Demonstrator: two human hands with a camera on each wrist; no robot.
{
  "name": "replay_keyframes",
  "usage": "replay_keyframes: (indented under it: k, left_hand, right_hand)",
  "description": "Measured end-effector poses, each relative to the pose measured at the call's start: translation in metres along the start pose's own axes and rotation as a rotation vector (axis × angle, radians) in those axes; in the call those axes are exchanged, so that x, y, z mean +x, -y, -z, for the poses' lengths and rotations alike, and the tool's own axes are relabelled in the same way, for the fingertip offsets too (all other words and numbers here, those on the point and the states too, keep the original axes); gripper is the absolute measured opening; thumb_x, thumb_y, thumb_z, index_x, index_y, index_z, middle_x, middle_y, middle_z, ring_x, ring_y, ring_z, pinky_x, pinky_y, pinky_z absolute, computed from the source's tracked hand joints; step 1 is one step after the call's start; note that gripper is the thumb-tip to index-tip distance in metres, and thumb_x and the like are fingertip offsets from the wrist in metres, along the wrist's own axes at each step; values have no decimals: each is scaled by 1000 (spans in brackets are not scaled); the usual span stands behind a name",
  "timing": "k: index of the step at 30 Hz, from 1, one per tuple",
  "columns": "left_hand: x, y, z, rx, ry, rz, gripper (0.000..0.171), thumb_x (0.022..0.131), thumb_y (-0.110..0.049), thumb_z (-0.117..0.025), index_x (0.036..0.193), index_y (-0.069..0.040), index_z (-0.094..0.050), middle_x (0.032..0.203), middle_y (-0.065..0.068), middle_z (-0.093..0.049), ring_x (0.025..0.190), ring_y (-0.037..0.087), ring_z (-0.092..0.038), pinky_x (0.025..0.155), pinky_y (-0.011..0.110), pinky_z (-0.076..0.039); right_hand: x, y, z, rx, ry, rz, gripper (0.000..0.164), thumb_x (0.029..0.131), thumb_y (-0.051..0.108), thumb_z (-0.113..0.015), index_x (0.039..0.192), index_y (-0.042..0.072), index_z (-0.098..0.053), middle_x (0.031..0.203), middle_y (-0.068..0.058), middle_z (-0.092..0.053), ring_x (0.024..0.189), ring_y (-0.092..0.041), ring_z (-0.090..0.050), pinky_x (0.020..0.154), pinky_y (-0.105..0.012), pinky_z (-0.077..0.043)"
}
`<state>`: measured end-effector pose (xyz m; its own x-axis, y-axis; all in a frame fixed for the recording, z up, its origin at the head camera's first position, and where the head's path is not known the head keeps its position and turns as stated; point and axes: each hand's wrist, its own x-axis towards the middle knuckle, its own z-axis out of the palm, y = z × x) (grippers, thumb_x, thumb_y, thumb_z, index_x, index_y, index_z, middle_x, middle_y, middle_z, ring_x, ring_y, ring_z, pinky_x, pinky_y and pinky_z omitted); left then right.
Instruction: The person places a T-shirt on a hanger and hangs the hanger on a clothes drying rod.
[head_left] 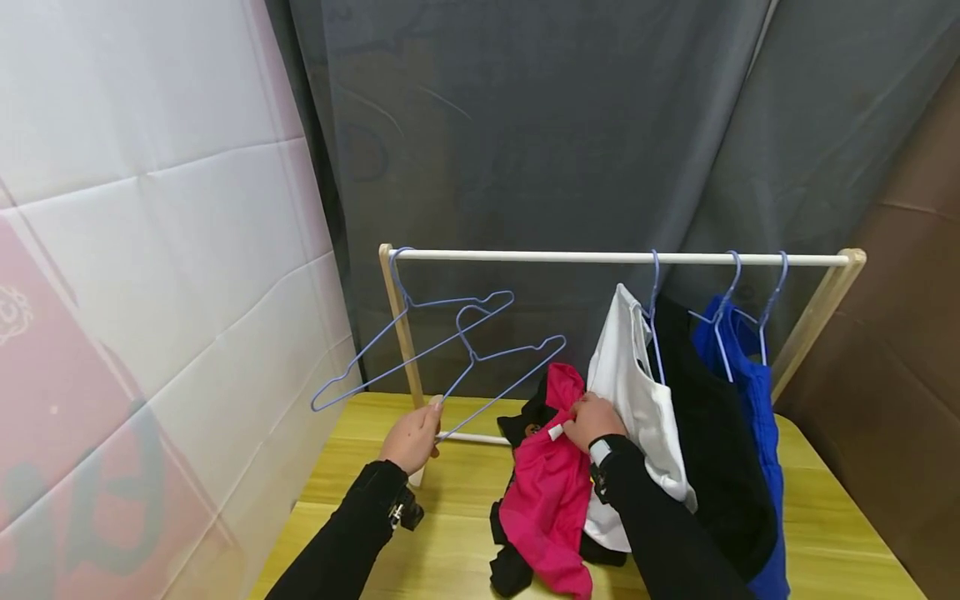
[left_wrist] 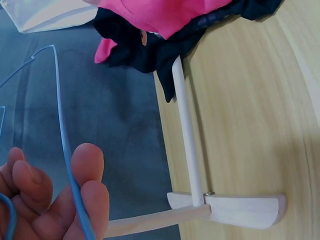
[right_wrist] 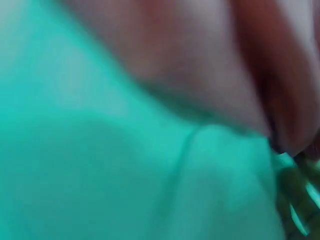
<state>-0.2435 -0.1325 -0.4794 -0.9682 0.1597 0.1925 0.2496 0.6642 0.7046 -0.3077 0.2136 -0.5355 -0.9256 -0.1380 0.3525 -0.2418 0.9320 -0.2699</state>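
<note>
My left hand (head_left: 411, 437) grips a blue wire hanger (head_left: 517, 353) by one end of its frame, hook up, in front of the rack. In the left wrist view the wire (left_wrist: 63, 120) runs between its fingers (left_wrist: 88, 162). My right hand (head_left: 595, 419) holds a bright pink garment (head_left: 547, 500) near its top, where a small white tag (head_left: 555, 432) shows. The pink garment lies over a black one (head_left: 512, 571) on the table. Blurred fingers (right_wrist: 200, 65) against teal-looking cloth (right_wrist: 100, 165) fill the right wrist view.
A rack with a white rail (head_left: 525, 256) and wooden posts stands on the wooden table (head_left: 457, 517). Another bare blue hanger (head_left: 420, 302) hangs at its left end. White (head_left: 630, 375), black (head_left: 705, 467) and blue (head_left: 757, 400) garments hang at the right. Grey cloth (head_left: 525, 125) hangs behind.
</note>
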Motion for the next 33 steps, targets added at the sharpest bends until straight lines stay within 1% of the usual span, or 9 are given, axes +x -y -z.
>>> replay_keyframes:
  k: [6, 9, 12, 14, 18, 20, 23, 28, 33]
  left_hand:
    - [-1, 0, -1, 8, 10, 8, 49, 112, -38, -33, 87, -5, -59, 71, 1, -57, 60, 17, -63, 63, 35, -45]
    - [-1, -1, -2, -3, 19, 10, 48, 112, -38, -34, 87, -5, -59, 73, 2, -58, 60, 18, -64, 62, 35, -44]
    - [-2, -3, -4, -17, 25, 15, 48, 112, -37, -34, 88, -5, -59, 73, 2, -58, 62, 23, -66, 61, 35, -44]
    - [-3, -4, -5, -24, 26, 22, 48, 112, -37, -34, 89, -4, -60, 73, 2, -59, 64, 26, -67, 61, 35, -43]
    - [-4, -6, -8, -23, 33, 29, 46, 112, -37, -35, 90, -5, -61, 73, 3, -60, 64, 27, -67, 58, 35, -42]
    - [-6, -6, -8, -30, 35, 35, 46, 112, -38, -35, 91, -5, -61, 73, 4, -61, 64, 27, -67, 58, 35, -41]
    - [-9, -7, -9, -33, 40, 24, 48, 112, -39, -34, 91, -4, -60, 73, 5, -61, 64, 28, -67, 57, 35, -41]
    - [-11, -6, -10, -29, 49, 6, 49, 112, -39, -33, 92, -3, -61, 74, 6, -61, 64, 29, -68, 56, 35, -41]
    - [-10, -4, -6, -34, 54, 0, 48, 112, -38, -34, 92, -3, -60, 78, 8, -62, 63, 25, -66, 57, 35, -42]
  right_hand:
    - [-5, 0, -9, -96, -121, 348, 14, 78, 13, -65, 67, 10, -73, 94, -8, -60, 92, -31, -55, 86, -43, -48]
    - [-5, 3, -11, -109, -83, 432, 13, 77, 6, -67, 66, 13, -66, 84, -1, -58, 85, -25, -59, 78, -38, -51]
    - [-8, 5, -13, -95, 19, 375, 17, 80, 0, -68, 76, 17, -66, 79, 3, -57, 74, -21, -61, 68, -35, -52]
    - [-9, 4, -15, -96, 64, 307, 21, 82, -2, -70, 90, 17, -71, 87, 0, -59, 68, -21, -62, 65, -36, -53]
    - [-9, 4, -19, -70, 145, 232, 50, 81, -2, -73, 125, 20, -69, 108, -11, -55, 49, -20, -54, 53, -34, -50]
    - [-9, 4, -21, -72, 170, 226, 55, 79, -2, -74, 130, 19, -68, 113, -14, -53, 46, -19, -52, 52, -34, -49]
    - [-9, 3, -25, -102, 159, 232, 47, 76, 2, -77, 121, 12, -70, 108, -15, -55, 55, -22, -59, 59, -37, -53]
    - [-8, -1, -27, -91, 38, 201, 26, 74, 7, -80, 90, 9, -59, 84, -8, -54, 72, -27, -63, 67, -42, -54]
    - [-2, -2, -14, -31, 27, 175, 20, 82, 0, -72, 94, 13, -63, 86, -5, -63, 81, -26, -65, 72, -42, -54]
